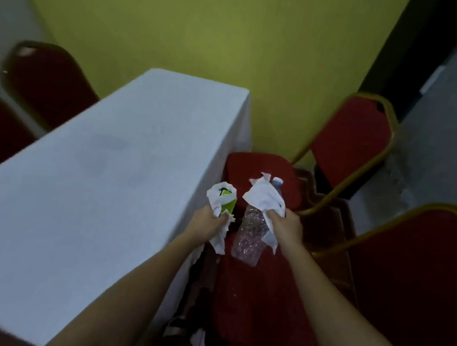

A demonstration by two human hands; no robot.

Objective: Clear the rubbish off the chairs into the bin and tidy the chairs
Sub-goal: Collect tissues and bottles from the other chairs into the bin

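Note:
My left hand grips a green carton wrapped in a white tissue, just off the table's right edge. My right hand holds a crushed clear plastic bottle together with a crumpled white tissue; the bottle's blue cap points away from me. Both hands hover above the red seats of two chairs, the near one below my arms and the far one beyond it. No bin is in view.
A table with a white cloth fills the left. Red chair backs with gold frames stand at the right and near right. Two dark red chairs stand beyond the table at left. A green wall is ahead.

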